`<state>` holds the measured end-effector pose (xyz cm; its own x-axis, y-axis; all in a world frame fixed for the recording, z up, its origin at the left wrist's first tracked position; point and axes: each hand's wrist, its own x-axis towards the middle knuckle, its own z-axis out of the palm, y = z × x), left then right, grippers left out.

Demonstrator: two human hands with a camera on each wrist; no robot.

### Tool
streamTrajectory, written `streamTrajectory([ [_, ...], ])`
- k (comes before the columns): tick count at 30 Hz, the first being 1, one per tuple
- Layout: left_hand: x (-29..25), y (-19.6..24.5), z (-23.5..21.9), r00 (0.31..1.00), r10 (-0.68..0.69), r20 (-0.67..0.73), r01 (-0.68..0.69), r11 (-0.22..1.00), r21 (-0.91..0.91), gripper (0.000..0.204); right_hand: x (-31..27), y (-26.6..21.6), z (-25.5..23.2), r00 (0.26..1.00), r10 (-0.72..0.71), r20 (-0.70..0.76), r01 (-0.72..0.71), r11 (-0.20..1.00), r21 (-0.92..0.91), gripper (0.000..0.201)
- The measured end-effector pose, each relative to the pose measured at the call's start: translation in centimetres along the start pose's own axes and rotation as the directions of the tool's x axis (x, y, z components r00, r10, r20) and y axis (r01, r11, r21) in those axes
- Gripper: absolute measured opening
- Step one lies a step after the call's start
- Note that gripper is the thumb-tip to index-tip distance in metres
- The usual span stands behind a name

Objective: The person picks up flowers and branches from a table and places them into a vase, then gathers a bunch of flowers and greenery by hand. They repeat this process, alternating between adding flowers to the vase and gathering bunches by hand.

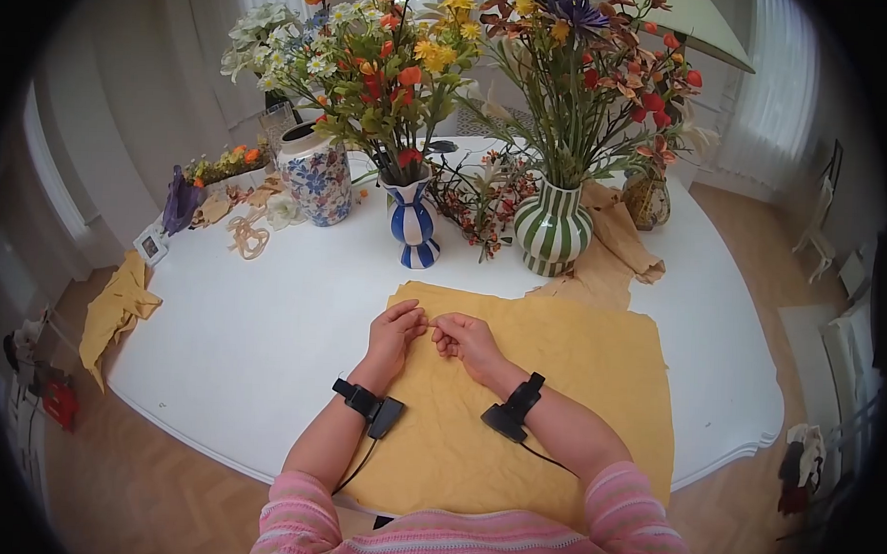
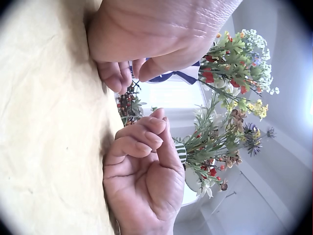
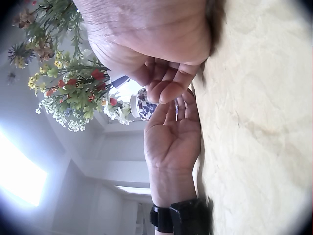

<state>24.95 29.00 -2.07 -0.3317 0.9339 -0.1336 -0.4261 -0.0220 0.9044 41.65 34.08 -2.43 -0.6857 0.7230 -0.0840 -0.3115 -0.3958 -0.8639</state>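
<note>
A creased yellow sheet point(image 1: 517, 416) lies at the near side of the white table. Both hands rest on its upper left part, their fingertips close together. My left hand point(image 1: 397, 336) has loosely bent fingers, with nothing visible in them. Beside it my right hand point(image 1: 468, 344) lies on its side, fingers loosely curled and thumb near the index finger, also with nothing visible held. In the left wrist view the right hand point(image 2: 146, 181) shows its palm side. The right wrist view shows the left hand point(image 3: 176, 139) palm up, its fingertips partly hidden behind the right hand's fingers.
Beyond the sheet stand a blue-striped vase point(image 1: 413, 222), a green-striped vase point(image 1: 554, 227) and a floral vase point(image 1: 317, 183), with tall flowers in the striped ones. Tan crumpled material point(image 1: 611, 249) lies behind right. A yellow crumpled piece point(image 1: 120, 310) hangs over the left edge.
</note>
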Motion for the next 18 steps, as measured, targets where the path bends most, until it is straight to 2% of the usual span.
streamTrajectory([
  [3,-0.2,0.2,0.3,1.000,-0.002,-0.027,0.002,0.999,-0.032,0.030,-0.1,-0.2,0.1,1.000,0.000,0.002,0.000,1.000,-0.005,0.018],
  [16,-0.3,2.1,1.2,0.997,-0.025,-0.074,0.030,0.997,0.066,0.032,-0.1,-0.3,0.3,1.000,0.002,-0.005,-0.002,1.000,-0.013,0.018],
  [18,0.0,3.2,1.3,0.998,0.033,-0.061,-0.027,0.994,0.103,0.033,0.0,-0.4,0.3,1.000,0.011,-0.009,-0.011,1.000,-0.016,0.018],
])
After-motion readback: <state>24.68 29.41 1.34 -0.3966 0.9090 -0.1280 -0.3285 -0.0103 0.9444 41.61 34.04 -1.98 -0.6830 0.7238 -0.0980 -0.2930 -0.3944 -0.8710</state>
